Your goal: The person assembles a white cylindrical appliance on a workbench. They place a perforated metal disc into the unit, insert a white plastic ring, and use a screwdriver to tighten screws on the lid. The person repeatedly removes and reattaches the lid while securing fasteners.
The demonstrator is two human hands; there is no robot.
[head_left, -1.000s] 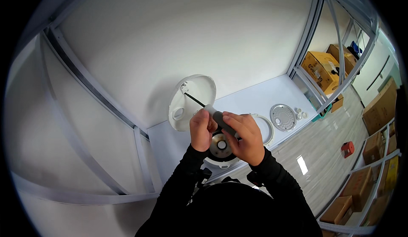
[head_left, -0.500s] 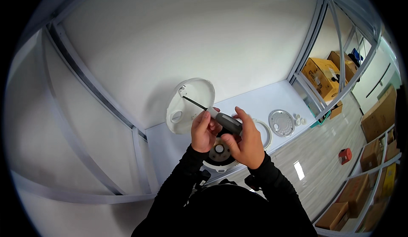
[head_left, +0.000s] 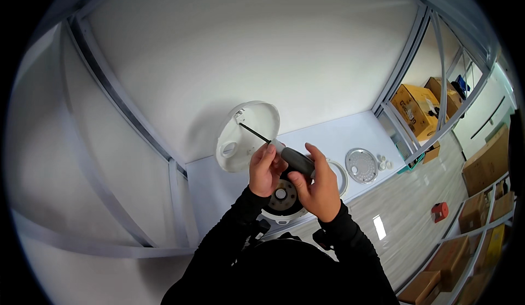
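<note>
Before my chest I hold a screwdriver [head_left: 297,159] with a grey handle and a long dark shaft that points up and left. My left hand [head_left: 264,169] is closed round the light front end of the handle. At the rear end of the handle is my right hand [head_left: 320,190], thumb and fingers on either side of it. Below them stands a round white appliance body [head_left: 281,218] like a rice cooker, its dark inside showing a metal disc [head_left: 280,194] with a hole at the centre. A white domed lid [head_left: 250,132] stands tilted behind, against the wall.
On the white table [head_left: 317,135] to the right lie a white ring [head_left: 342,176], a round perforated plate [head_left: 361,165] and several small white pieces [head_left: 384,161]. Grey frame posts [head_left: 402,59] edge the booth. Cardboard boxes [head_left: 418,111] and a red stool [head_left: 439,212] stand beyond.
The view has shifted slightly. My right hand's fingers have drawn a little closer round the end of the screwdriver handle; my left hand keeps its hold.
</note>
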